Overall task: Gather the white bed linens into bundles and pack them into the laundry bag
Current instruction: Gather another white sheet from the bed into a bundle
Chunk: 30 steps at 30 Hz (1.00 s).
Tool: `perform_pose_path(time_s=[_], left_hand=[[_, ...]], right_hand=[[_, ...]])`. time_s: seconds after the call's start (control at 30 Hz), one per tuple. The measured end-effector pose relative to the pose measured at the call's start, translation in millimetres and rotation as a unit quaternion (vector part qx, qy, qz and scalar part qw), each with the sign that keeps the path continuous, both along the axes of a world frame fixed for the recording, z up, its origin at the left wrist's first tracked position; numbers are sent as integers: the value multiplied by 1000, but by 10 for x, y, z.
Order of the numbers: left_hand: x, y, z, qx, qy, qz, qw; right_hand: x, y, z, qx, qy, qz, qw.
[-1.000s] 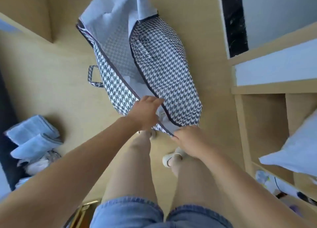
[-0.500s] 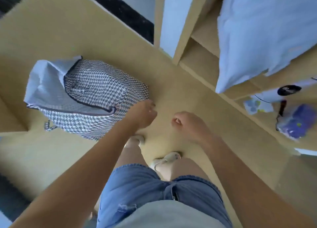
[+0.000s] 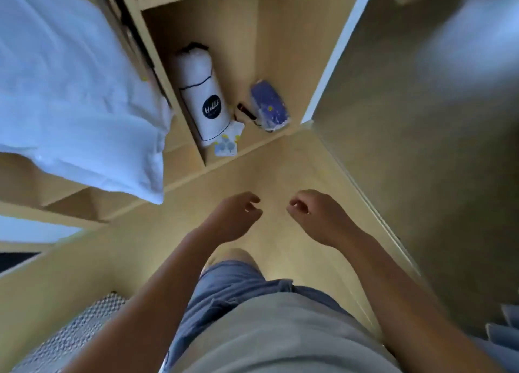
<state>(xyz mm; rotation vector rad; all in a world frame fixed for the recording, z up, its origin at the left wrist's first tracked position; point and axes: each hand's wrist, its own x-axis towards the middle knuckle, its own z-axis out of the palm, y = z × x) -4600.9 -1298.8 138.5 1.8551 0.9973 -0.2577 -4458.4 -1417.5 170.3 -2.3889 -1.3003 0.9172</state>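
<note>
A white pillow (image 3: 73,97) in a wrinkled case lies on the wooden ledge at the upper left, one corner hanging over the edge. Only a strip of the houndstooth laundry bag (image 3: 75,333) shows at the bottom left, behind my left arm. My left hand (image 3: 233,218) and my right hand (image 3: 317,218) hang in front of me over the floor, a short gap between them. Both have loosely curled fingers and hold nothing. A blurred pale shape (image 3: 474,33) fills the upper right corner.
An open wooden shelf compartment (image 3: 280,21) ahead holds a white rolled bag with a black round label (image 3: 200,92), a purple patterned pouch (image 3: 269,106), a small dark object and a printed packet. A wooden panel stands at right. Folded blue-grey cloth (image 3: 505,333) lies at lower right.
My view has swung right, away from the laundry bag toward the pillow and shelf. Both hands have let go of the bag and now hang free with loose fingers.
</note>
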Motion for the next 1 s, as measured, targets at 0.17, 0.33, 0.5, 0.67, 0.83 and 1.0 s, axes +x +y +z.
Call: perform_pose_path(time_s=[0.17,0.33,0.5,0.67,0.83,1.0], left_hand=[[877,265,-5,-20,14,-84,996],[1944,681,-124,-26,40,-190,981],[3203,1390,-66,39,47,-240,969],[4463,1589,14,42,46,-305,950],[5559,1438,-155,14,75,-382,921],[6702,1391,-237,-15,106,-401,910]], right_hand=[[723,-76,-58,5,17,-129,991],[1632,219,-211,18,-1,-193,981],[2632,667,-240,18,-9,-244,969],[3473,756,-189,17,-1,-343,939],[4275,670,-333,-9,36,-399,916],[5552,647,-412,-31,57,-375,925]])
